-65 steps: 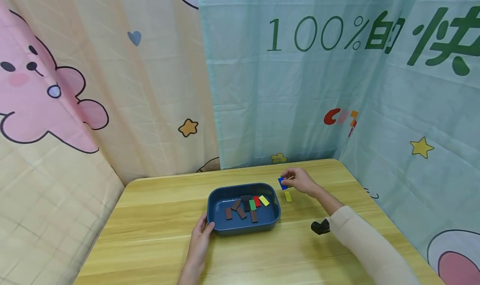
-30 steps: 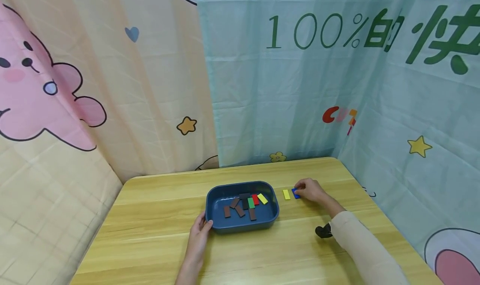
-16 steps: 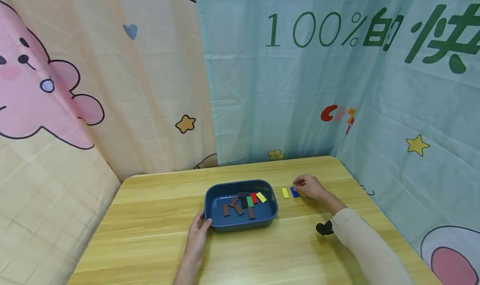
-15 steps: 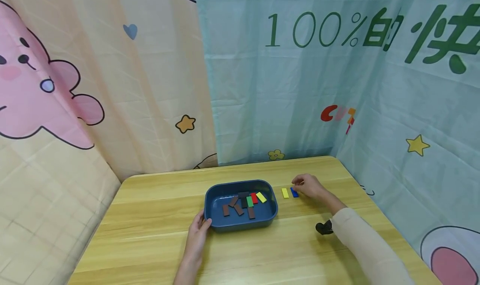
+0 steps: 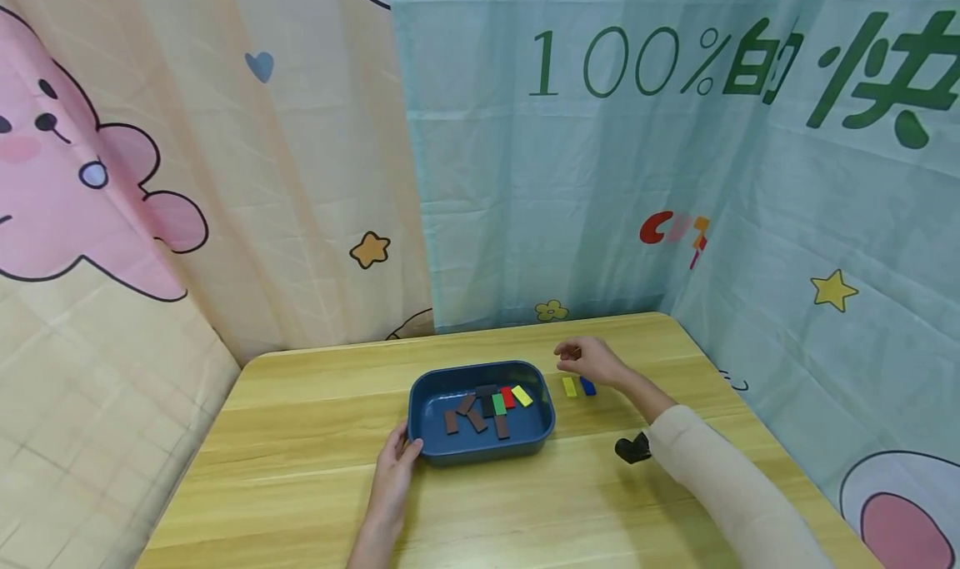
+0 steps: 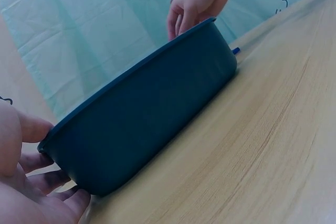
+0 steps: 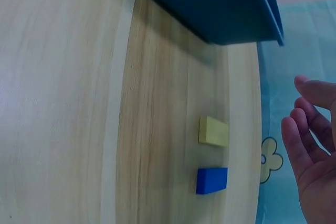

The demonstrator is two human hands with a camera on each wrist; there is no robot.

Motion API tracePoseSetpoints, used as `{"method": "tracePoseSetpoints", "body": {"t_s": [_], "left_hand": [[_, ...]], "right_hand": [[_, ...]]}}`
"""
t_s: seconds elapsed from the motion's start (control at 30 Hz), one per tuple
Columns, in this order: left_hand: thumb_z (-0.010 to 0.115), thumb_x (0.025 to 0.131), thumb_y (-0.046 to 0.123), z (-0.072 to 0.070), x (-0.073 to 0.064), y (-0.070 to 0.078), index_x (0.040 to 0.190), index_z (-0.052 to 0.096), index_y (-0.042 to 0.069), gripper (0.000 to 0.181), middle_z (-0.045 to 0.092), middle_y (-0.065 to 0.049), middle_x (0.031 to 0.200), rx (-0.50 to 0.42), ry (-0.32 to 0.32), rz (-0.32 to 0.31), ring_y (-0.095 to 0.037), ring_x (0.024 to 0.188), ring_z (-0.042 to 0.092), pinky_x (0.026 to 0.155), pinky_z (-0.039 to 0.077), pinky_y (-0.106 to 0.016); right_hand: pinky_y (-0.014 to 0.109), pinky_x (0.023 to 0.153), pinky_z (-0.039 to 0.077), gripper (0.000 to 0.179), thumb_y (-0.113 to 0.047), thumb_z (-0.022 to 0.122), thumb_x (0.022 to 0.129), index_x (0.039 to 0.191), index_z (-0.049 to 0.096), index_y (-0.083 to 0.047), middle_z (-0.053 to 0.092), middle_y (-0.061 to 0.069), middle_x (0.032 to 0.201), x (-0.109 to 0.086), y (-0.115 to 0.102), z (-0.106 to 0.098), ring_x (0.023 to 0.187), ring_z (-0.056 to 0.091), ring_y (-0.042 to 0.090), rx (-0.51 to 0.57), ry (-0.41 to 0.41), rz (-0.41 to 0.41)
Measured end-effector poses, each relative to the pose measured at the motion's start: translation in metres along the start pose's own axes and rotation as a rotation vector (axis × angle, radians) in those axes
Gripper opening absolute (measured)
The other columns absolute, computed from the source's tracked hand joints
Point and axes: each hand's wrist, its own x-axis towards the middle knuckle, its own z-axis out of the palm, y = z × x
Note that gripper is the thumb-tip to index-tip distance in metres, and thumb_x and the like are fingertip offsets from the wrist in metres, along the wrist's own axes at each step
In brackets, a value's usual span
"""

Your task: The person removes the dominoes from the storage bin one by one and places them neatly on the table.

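My left hand (image 5: 392, 475) grips the near left corner of a dark blue plastic tub (image 5: 487, 455); in the left wrist view its thumb lies over the rim with fingers curled against the wall. Right of the tub, a yellow rectangular block (image 5: 570, 387) and a blue rectangular block (image 5: 588, 386) lie side by side on the table, a small gap between them. Above and beyond the yellow block hovers my right hand (image 5: 592, 361), holding nothing, fingers loosely bent, as the right wrist view also shows. Inside the tub lie several brown blocks (image 5: 476, 420), plus black, red, green (image 5: 498, 404) and yellow ones.
The wooden table (image 5: 300, 452) carries the tub right of its middle. Printed curtains (image 5: 525, 219) hang behind the table's back edge and along the sides. A black wrist device (image 5: 632, 448) sits under the right sleeve.
My right hand set the blue block down right of the yellow one, let it go, then lifted and moved left above the yellow block. The left hand stayed on the tub.
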Motion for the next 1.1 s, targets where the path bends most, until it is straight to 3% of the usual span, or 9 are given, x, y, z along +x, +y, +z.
{"method": "tracePoseSetpoints", "body": {"t_s": [0.23, 0.57, 1.1], "left_hand": [[0.046, 0.109, 0.006, 0.000, 0.000, -0.001, 0.159, 0.020, -0.011, 0.058, 0.017, -0.033, 0.164, 0.002, -0.002, 0.015, -0.044, 0.152, 0.018, 0.121, 0.024, -0.053], [0.046, 0.109, 0.006, 0.000, -0.001, -0.001, 0.158, 0.021, -0.011, 0.058, 0.018, -0.033, 0.164, 0.003, 0.002, 0.023, -0.044, 0.152, 0.019, 0.121, 0.024, -0.053], [0.047, 0.108, 0.005, 0.000, -0.001, -0.003, 0.157, 0.023, -0.012, 0.057, 0.020, -0.034, 0.163, 0.000, 0.003, 0.051, -0.045, 0.151, 0.020, 0.121, 0.024, -0.053]], "right_hand": [[0.034, 0.075, 0.058, 0.017, -0.004, 0.074, 0.095, 0.112, 0.073, 0.001, 0.070, 0.000, 0.092, 0.009, -0.018, 0.006, 0.085, 0.067, 0.017, -0.010, -0.008, -0.096], [0.032, 0.079, 0.058, 0.023, -0.008, 0.074, 0.097, 0.116, 0.072, 0.004, 0.071, -0.001, 0.097, 0.021, -0.044, 0.019, 0.088, 0.067, 0.015, -0.050, -0.092, -0.173], [0.023, 0.075, 0.057, 0.019, -0.005, 0.076, 0.094, 0.111, 0.074, 0.004, 0.074, 0.000, 0.094, 0.044, -0.083, 0.058, 0.083, 0.068, 0.009, -0.066, -0.215, -0.279]]}}
